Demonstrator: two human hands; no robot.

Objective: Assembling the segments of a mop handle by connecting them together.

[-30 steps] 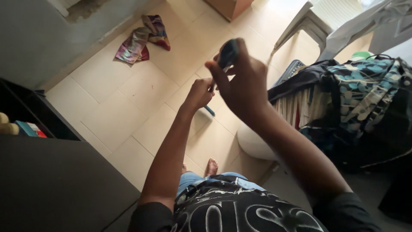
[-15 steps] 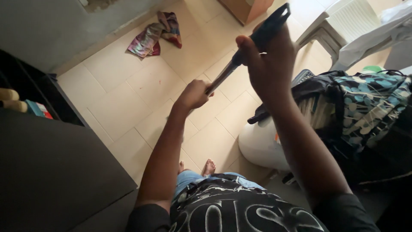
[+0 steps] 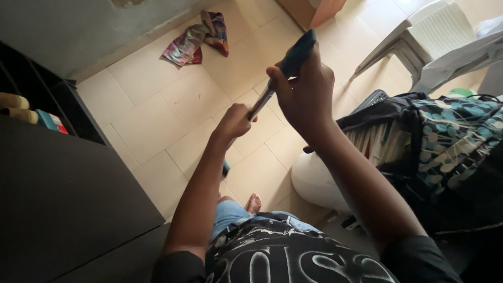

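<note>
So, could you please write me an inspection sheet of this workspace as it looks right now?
Surface: cream tiled floor, bare in the middle.
Job's things: long tool with dark handle and metal shaft, held slanted.
Clutter: crumpled cloth by the wall; patterned fabric piled on the right.
Grippers: right hand grips the handle; left hand grips the shaft lower down.
Cables: nothing seen.
Surroundings: dark cabinet on the left, white plastic chair at top right.
</note>
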